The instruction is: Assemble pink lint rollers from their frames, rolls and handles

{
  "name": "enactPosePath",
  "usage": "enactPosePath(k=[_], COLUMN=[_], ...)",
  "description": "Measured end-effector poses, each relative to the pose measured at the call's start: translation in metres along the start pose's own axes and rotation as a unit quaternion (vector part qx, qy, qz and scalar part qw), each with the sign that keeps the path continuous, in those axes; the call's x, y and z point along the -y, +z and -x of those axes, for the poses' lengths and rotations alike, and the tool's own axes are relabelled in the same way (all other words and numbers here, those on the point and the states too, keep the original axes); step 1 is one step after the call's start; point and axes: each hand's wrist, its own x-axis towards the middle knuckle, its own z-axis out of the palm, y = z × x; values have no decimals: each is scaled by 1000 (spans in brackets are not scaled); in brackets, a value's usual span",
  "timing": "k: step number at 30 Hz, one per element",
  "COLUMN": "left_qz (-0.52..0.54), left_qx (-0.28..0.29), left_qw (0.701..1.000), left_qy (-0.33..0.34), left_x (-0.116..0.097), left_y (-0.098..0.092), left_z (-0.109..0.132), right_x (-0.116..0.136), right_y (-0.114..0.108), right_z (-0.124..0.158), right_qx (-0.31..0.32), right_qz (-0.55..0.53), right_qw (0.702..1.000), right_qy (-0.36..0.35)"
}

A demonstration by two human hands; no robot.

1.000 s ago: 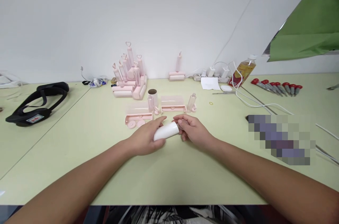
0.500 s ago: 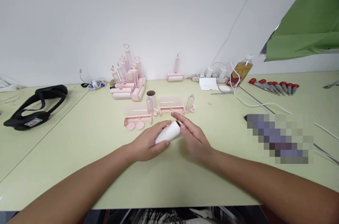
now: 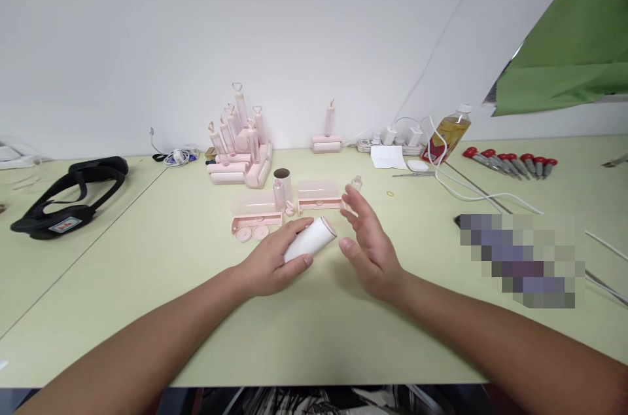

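My left hand (image 3: 275, 259) is wrapped round a white lint roller refill (image 3: 310, 239), which tilts up to the right. A pink disc fills its right end. My right hand (image 3: 371, 250) is just right of that end, fingers apart and not touching it. Beyond my hands lie two pink lint roller casings (image 3: 258, 220) (image 3: 321, 204) with clear covers. Two round pink end caps (image 3: 252, 233) lie flat before the left casing. Clear handles (image 3: 279, 196) stand beside the casings, the right one partly hidden by my right hand. A second refill (image 3: 283, 182) stands upright behind.
Several assembled pink lint rollers (image 3: 240, 156) are stacked at the back left, and one more (image 3: 327, 140) stands by the wall. To the right are a bottle (image 3: 449, 133), white cables (image 3: 471, 194) and red-handled screwdrivers (image 3: 510, 162). A black headset strap (image 3: 93, 205) lies left.
My right hand has drawn back from the refill's end and opened. A pink disc now shows in that end, where a dark hollow showed before. My left hand still holds the refill.
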Motion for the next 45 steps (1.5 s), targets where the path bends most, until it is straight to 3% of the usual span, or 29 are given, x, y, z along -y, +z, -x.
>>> enactPosePath(k=[3,5,7,9,11,14,18,21,25,29,38,42,45], left_qz=[-15,-18,-19,-15,-11,-14,-30,-46,-68,-68,77,64,43], left_qx=[-17,-28,-33,-23,-7,2,-1,-5,-6,-2,-113,-190,-193], left_qw=[1000,999,999,999,1000,1000,999,996,996,997,982,971,970], left_qy=[-9,-9,3,18,19,-2,-37,-76,-63,-28,-134,-129,-142], left_x=[3,3,3,3,3,4,5,6,3,1,5,6,6], left_y=[-1,-1,-2,-3,-5,-5,-3,-3,-7,-9,-3,-3,-4], left_z=[1,2,2,1,0,-1,0,2,3,3,2,0,0], right_x=[1,3,4,3,0,-8,-18,-22,-22,-23,-21,-14,-14], right_y=[-3,-4,-2,-1,-2,-5,-13,-20,-25,-26,-25,-24,-24], right_z=[-3,-2,3,6,7,1,-15,-24,-30,-31,-34,-31,-30], right_qx=[-45,-29,85,220,276,260,158,111,156,212,213,224,218], right_qz=[-2,-2,-1,-7,-8,23,100,227,369,406,399,388,377], right_qw=[999,1000,996,974,957,963,977,960,902,866,873,877,884], right_qy=[-10,-11,10,56,87,74,100,121,160,199,181,175,170])
